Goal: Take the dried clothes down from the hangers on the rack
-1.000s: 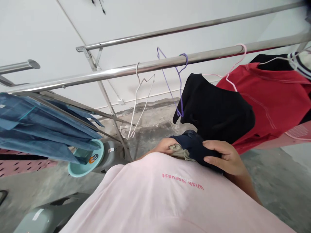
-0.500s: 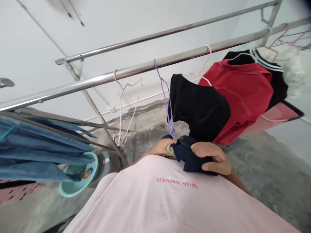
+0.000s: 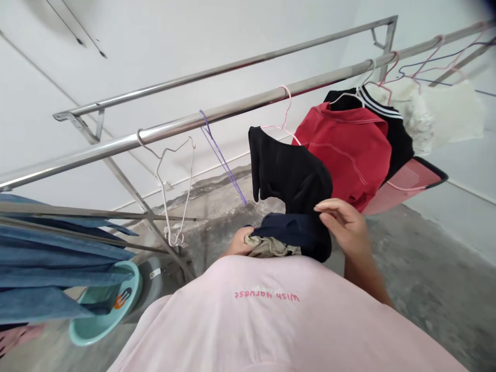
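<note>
Left hand (image 3: 239, 242): closed on the near end of a bunched dark navy cloth garment (image 3: 296, 233), fingers partly buried in a crumpled beige fabric piece (image 3: 271, 247) touching it.
Right hand (image 3: 343, 225): fingers curled loosely against the garment's far end, thumb and forefinger pinching its upper edge.
Garment: held between both hands, just in front of the person's pale pink printed T-shirt (image 3: 271, 320), below the rail.
Long steel drying rail (image 3: 186, 124): carries an empty white wire hanger (image 3: 174, 191), an empty purple wire hanger (image 3: 222, 155), a hanging black garment (image 3: 289, 170) and a red stitched shirt (image 3: 349, 150).
Blue denim clothing (image 3: 58, 268): draped at left, above a round teal plastic basin (image 3: 103, 315) on the concrete floor.
</note>
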Motion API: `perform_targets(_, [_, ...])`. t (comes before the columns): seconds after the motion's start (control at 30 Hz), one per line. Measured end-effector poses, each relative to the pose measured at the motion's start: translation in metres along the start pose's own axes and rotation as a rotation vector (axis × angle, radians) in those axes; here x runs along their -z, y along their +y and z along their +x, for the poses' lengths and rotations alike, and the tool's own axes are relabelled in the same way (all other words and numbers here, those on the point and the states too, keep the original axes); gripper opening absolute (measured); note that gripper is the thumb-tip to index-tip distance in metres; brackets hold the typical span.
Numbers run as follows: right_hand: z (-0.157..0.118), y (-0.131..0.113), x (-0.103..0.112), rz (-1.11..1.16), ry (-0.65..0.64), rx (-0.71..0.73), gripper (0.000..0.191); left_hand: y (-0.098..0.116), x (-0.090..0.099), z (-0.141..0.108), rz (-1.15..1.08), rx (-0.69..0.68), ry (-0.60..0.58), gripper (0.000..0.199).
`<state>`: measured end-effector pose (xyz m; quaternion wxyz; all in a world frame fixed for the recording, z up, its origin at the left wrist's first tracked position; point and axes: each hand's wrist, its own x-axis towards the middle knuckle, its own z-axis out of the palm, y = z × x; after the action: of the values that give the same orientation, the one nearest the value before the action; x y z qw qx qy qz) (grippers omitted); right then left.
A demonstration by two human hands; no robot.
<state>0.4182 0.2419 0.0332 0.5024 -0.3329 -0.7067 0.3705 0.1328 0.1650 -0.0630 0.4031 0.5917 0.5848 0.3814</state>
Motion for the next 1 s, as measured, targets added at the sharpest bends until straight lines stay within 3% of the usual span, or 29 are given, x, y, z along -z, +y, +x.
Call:
perform_targets(0.1, [0.014,0.012,0.026,0.038,0.192,0.053,0.012,0.004,-0.007,0.007,-0.005,-0.097,0.016,0.037])
perform_targets(0.2, [0.041,0.025,0.049,0.063,0.365,0.212,0.015,0.004,-0.019,0.016,-0.016,-0.166,0.048,0.046])
perform_targets(0.33, [0.094,0.046,0.064,-0.006,0.452,0.396,0.027,0.005,-0.036,0.024,-0.028,-0.225,0.092,0.053])
perform_targets(0.4, [0.12,0.057,0.061,0.026,0.387,0.412,0.034,0.007,-0.042,0.023,-0.026,-0.237,0.119,0.054])
perform_targets(0.47, [0.142,0.066,0.051,0.162,0.235,0.356,0.04,0.009,-0.047,0.022,-0.017,-0.235,0.152,0.052])
perform_targets(0.6, [0.171,0.081,0.019,0.422,-0.124,0.136,0.064,0.012,-0.052,0.015,0.007,-0.206,0.214,0.046])
perform_targets(0.7, [0.179,0.089,0.0,0.532,-0.277,-0.024,0.077,0.014,-0.05,0.008,0.025,-0.181,0.249,0.044])
perform_targets(0.87, [0.17,0.093,-0.009,0.639,-0.43,-0.189,0.066,0.013,-0.042,-0.001,0.041,-0.151,0.278,0.046])
perform_targets(1.0, [0.153,0.09,-0.006,0.627,-0.344,-0.264,0.056,0.009,-0.034,0.001,0.018,-0.144,0.288,0.046])
